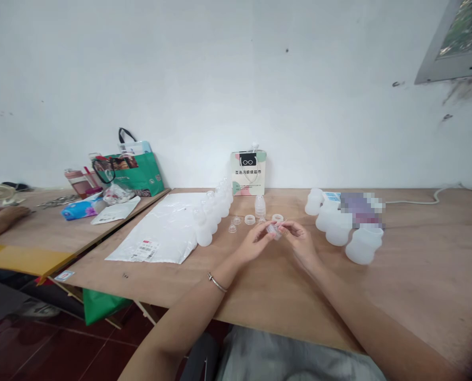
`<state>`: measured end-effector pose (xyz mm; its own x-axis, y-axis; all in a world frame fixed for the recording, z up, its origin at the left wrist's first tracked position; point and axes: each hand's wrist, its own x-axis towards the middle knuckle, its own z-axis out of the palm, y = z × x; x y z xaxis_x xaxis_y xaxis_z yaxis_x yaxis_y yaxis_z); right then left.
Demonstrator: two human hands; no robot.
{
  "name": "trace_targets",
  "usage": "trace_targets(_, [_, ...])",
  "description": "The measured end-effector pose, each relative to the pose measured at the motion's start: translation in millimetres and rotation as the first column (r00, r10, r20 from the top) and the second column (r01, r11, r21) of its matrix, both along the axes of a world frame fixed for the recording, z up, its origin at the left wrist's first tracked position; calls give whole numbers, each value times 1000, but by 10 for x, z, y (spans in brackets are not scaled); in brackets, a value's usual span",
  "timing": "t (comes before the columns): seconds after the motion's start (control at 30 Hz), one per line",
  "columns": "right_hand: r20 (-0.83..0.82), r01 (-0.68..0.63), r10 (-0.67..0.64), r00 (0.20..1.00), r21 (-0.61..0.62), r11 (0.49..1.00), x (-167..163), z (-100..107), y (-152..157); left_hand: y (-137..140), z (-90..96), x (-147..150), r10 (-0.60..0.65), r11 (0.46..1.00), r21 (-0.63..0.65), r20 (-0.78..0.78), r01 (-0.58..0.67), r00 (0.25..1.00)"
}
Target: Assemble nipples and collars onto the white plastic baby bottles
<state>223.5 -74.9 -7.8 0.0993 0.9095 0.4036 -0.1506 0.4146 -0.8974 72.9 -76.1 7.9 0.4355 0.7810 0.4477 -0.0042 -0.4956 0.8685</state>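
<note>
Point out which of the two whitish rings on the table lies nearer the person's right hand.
The right-hand ring, just beyond the fingertips of the right hand; the other ring lies farther left, beyond the left hand.

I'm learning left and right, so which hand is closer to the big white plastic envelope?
Left. The left hand is to the right of the white plastic envelope, apart from it; the right hand is farther right.
</note>
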Motion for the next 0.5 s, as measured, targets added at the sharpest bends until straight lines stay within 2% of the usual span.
trace_targets(0.1, [-85, -18, 20, 996, 25, 1000, -2, 57, -34, -41, 50, -4, -79, 985, -142, 105, 94, 991])
trace_targets(0.23, [-102, -101, 105, 989, 43, 994, 26, 134, -75, -51, 86, -21, -149, 919, -309, 303, 245, 941])
trace_targets(0.4, [-60, -143, 144, 988, 20, 990, 67, 181, -111, -24, 80, -21, -222, 829, -401, 404, 389, 888])
trace_targets(0.5, [-6, -130, 130, 991, 41, 991, 73, 168, -111, -29, 85, -19, -225, 808, -425, 419, 409, 880])
